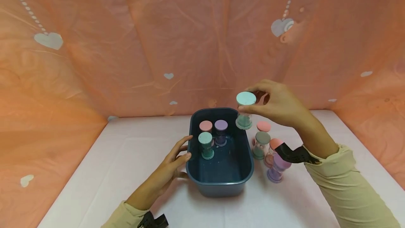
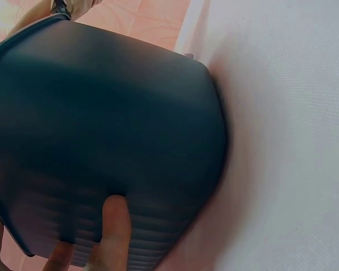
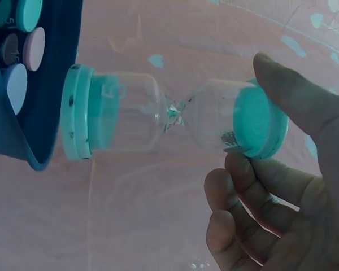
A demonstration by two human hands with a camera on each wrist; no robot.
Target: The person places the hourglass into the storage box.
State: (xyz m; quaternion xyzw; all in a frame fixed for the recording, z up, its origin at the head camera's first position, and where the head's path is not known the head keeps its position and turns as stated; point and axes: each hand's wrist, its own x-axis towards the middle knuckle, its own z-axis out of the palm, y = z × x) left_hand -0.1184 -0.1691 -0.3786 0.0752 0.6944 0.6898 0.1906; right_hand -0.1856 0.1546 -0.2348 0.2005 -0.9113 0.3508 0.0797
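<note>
My right hand (image 1: 275, 103) pinches a sand timer (image 1: 244, 120) with teal caps between thumb and fingers, by its upper cap. The timer is held upright, overlapping the right rim of a dark blue bin (image 1: 227, 166) in the head view. Clear glass bulbs and teal sand show in the right wrist view. My left hand (image 1: 174, 161) rests against the bin's left side, fingertips on the ribbed outer wall in the left wrist view. Inside the bin stand a pink timer (image 1: 206, 126), a purple timer (image 1: 221, 126) and a teal timer (image 1: 206, 143).
Right of the bin, on the white cloth (image 1: 133, 157), stand a grey-capped timer (image 1: 262, 141), two pink timers, one at the back (image 1: 263, 126), and a purple timer (image 1: 278, 168), close together below my right forearm. An orange sheet (image 1: 196, 45) with hearts hangs behind.
</note>
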